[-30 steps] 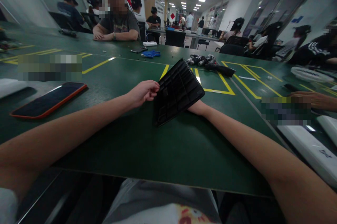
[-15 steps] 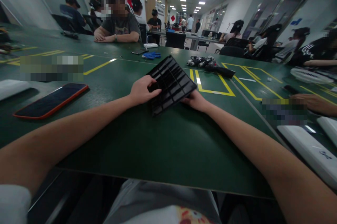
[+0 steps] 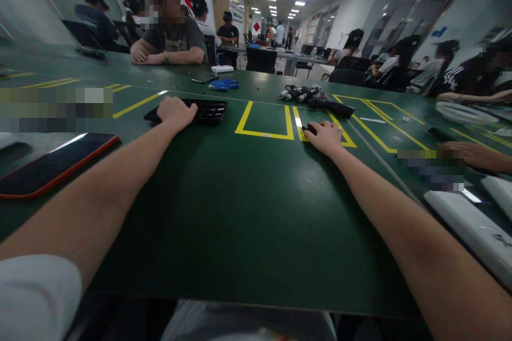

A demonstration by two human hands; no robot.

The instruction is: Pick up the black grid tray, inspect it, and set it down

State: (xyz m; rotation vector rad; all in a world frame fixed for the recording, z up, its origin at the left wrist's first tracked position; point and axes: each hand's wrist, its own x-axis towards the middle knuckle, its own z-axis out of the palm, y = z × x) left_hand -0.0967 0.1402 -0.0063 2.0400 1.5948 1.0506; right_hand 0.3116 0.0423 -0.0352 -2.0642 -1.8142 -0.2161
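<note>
1. Bench (image 3: 240,223): green top, marked with yellow tape outlines (image 3: 280,137).
2. Black tray (image 3: 214,111), compartmented, lying flat.
3. Phone (image 3: 56,162), orange edge, near left.
4. Blue cloth (image 3: 224,85), far side.
5. Bundle of black cords (image 3: 302,93), beside a long black object (image 3: 334,108).
6. White box (image 3: 222,69), far side.
7. Long white case (image 3: 472,234), right.

black tray (image 3: 213,110): 1 | small touched object (image 3: 309,128): 1 | orange-edged phone (image 3: 56,164): 1 | blue cloth (image 3: 224,85): 1

Blk tray (image 3: 212,111) under L hand (image 3: 176,111): hard plastic look, ribbed, semi-gloss; small blk piece (image 3: 307,127) at R hand (image 3: 326,137), finish too tiny to judge. Tabletop (image 3: 240,213) below both is smooth, satin grn, w/ yel tape (image 3: 289,122) btwn them. Phone (image 3: 52,162) on near side of L hand has glossy glass-like screen & orange plastic-look rim; beyond hands, crumpled cloth-like blue glove (image 3: 224,85) & shiny metal-look connectors (image 3: 285,95).
</note>
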